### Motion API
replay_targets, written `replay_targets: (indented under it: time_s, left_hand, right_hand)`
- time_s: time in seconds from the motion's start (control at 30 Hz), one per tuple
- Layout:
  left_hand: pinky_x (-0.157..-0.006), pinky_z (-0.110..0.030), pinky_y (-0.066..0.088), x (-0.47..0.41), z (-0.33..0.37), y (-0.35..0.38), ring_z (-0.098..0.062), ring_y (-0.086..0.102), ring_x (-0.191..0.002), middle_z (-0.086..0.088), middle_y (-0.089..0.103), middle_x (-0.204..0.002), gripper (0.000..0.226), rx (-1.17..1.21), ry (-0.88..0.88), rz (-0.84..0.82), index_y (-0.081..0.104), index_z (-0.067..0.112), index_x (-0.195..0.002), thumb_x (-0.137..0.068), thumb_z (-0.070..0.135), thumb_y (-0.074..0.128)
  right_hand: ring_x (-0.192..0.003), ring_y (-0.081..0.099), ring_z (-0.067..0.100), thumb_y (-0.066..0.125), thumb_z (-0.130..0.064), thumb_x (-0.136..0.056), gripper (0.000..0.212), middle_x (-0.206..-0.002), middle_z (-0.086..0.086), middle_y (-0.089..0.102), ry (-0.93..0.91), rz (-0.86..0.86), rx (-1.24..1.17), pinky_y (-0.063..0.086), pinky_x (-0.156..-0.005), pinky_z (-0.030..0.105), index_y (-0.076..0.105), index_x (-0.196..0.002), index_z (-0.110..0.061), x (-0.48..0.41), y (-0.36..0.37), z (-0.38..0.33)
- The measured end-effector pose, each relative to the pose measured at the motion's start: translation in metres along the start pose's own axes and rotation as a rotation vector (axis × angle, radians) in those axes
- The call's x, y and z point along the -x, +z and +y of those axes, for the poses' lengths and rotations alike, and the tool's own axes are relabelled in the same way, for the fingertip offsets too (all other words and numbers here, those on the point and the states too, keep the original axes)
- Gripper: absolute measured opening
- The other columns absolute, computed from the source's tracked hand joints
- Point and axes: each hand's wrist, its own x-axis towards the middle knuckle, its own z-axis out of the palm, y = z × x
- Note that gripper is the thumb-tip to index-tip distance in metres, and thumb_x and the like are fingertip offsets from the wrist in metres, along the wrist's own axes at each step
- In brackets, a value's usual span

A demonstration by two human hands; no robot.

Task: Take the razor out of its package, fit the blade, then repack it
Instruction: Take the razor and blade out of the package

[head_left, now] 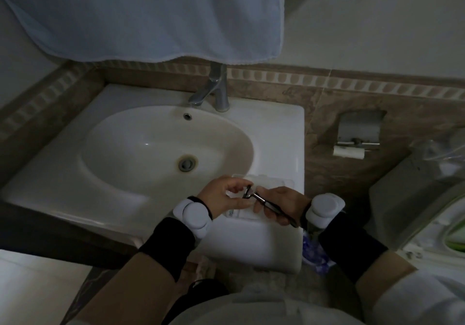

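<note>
Here the right hand point(278, 205) is gripping the razor point(266, 202), handle running back-right from the package point(261, 186), head toward the left hand's point(221, 196) pinching fingertips point(239, 188).

A white sink point(276, 133) fills the middle of the view, and its oval basin has a round drain point(186, 164) at the bottom. Behind the basin stands a metal faucet point(214, 90), its spout reaching over the bowl. Above the sink hangs a pale blue towel point(141, 15), and its lower edge hides the top of the faucet. To the right of the sink, a metal paper holder point(358, 129) sits on the brown tiled wall, with a white paper roll point(348, 151) under it.
</note>
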Motion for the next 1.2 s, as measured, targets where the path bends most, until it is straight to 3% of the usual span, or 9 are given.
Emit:
replay_targets:
  time_s: [0.2, 0.43, 0.57, 0.67, 0.77, 0.9, 0.97, 1.1, 1.2]
  left_hand:
    - [-0.079, -0.024, 0.044, 0.001, 0.0, -0.001, -0.014, 0.049, -0.097, -0.002, 0.049, -0.098, 0.045, 0.018, -0.018, -0.022, 0.059, 0.019, -0.113, -0.07, 0.01, 0.072]
    - [-0.064, -0.002, 0.041, 0.002, -0.004, 0.001, -0.012, 0.049, -0.095, 0.002, 0.049, -0.092, 0.044, 0.038, -0.027, -0.022, 0.06, 0.017, -0.11, -0.07, 0.007, 0.072]
    - [-0.064, -0.003, 0.042, 0.003, -0.008, 0.0, -0.012, 0.051, -0.095, -0.005, 0.051, -0.099, 0.042, 0.033, -0.042, 0.012, 0.062, 0.016, -0.108, -0.069, 0.01, 0.074]
    - [-0.073, -0.017, 0.043, 0.004, -0.01, -0.001, -0.013, 0.053, -0.096, -0.005, 0.053, -0.101, 0.039, 0.059, -0.073, 0.056, 0.061, 0.027, -0.101, -0.067, 0.015, 0.076]
    - [-0.068, -0.007, 0.042, 0.005, -0.009, 0.0, -0.012, 0.052, -0.094, -0.005, 0.055, -0.1, 0.04, 0.119, -0.066, 0.126, 0.057, 0.04, -0.087, -0.064, 0.015, 0.077]
    - [-0.068, -0.006, 0.042, 0.003, -0.007, 0.001, -0.01, 0.051, -0.092, -0.002, 0.055, -0.098, 0.037, 0.181, -0.066, 0.16, 0.059, 0.027, -0.092, -0.064, 0.013, 0.077]
    - [-0.065, -0.003, 0.042, 0.002, -0.005, 0.001, -0.009, 0.052, -0.09, 0.003, 0.055, -0.093, 0.036, 0.167, -0.064, 0.158, 0.057, 0.027, -0.089, -0.063, 0.013, 0.078]
    - [-0.062, 0.002, 0.04, 0.004, -0.004, 0.004, 0.0, 0.052, -0.081, 0.013, 0.056, -0.084, 0.037, 0.171, -0.053, 0.149, 0.055, 0.033, -0.078, -0.062, 0.01, 0.078]
    - [-0.065, -0.002, 0.04, 0.005, -0.005, 0.002, 0.0, 0.052, -0.082, 0.013, 0.053, -0.086, 0.034, 0.042, -0.043, 0.148, 0.056, 0.027, -0.084, -0.061, 0.018, 0.079]
  right_hand:
    - [-0.026, 0.027, 0.006, 0.042, -0.052, -0.086, 0.051, -0.028, -0.009, 0.036, -0.008, 0.034, 0.024, 0.024, -0.03, 0.011, 0.056, -0.049, -0.02, -0.003, 0.004, 0.0]
    - [-0.028, 0.031, 0.004, 0.046, -0.053, -0.084, 0.051, -0.027, -0.009, 0.04, -0.026, 0.098, 0.101, 0.028, -0.031, 0.012, 0.052, -0.044, -0.022, -0.004, 0.007, 0.004]
    - [-0.028, 0.033, 0.002, 0.046, -0.051, -0.085, 0.05, -0.027, -0.01, 0.042, -0.036, 0.131, 0.16, 0.03, -0.032, 0.01, 0.051, -0.044, -0.022, -0.003, 0.006, 0.004]
    - [-0.029, 0.035, 0.004, 0.042, -0.048, -0.087, 0.048, -0.036, -0.008, 0.045, -0.081, 0.205, 0.094, 0.031, -0.032, 0.012, 0.055, -0.05, -0.021, -0.003, 0.007, 0.002]
    - [-0.027, 0.037, 0.004, 0.041, -0.048, -0.088, 0.038, -0.045, -0.007, 0.057, -0.114, 0.217, -0.036, 0.029, -0.03, 0.012, 0.06, -0.068, -0.022, -0.002, 0.012, -0.003]
    - [-0.028, 0.035, 0.007, 0.058, -0.02, -0.085, 0.012, -0.045, -0.001, 0.051, -0.135, 0.201, -0.134, 0.025, -0.03, 0.014, 0.056, -0.091, -0.01, -0.003, 0.018, -0.012]
    - [-0.029, 0.033, 0.008, 0.062, -0.014, -0.082, 0.02, -0.043, -0.002, 0.047, -0.111, 0.213, -0.195, 0.024, -0.031, 0.014, 0.055, -0.1, -0.008, -0.006, 0.02, -0.015]
    - [-0.025, 0.032, 0.004, 0.062, -0.007, -0.081, 0.012, -0.036, -0.009, 0.05, -0.126, 0.163, -0.253, 0.023, -0.029, 0.012, 0.056, -0.09, -0.006, -0.01, 0.026, -0.022]
    - [-0.027, 0.033, 0.004, 0.065, -0.006, -0.078, 0.019, -0.055, 0.004, 0.053, -0.095, 0.183, -0.193, 0.024, -0.03, 0.013, 0.053, -0.092, -0.008, -0.01, 0.024, -0.025]
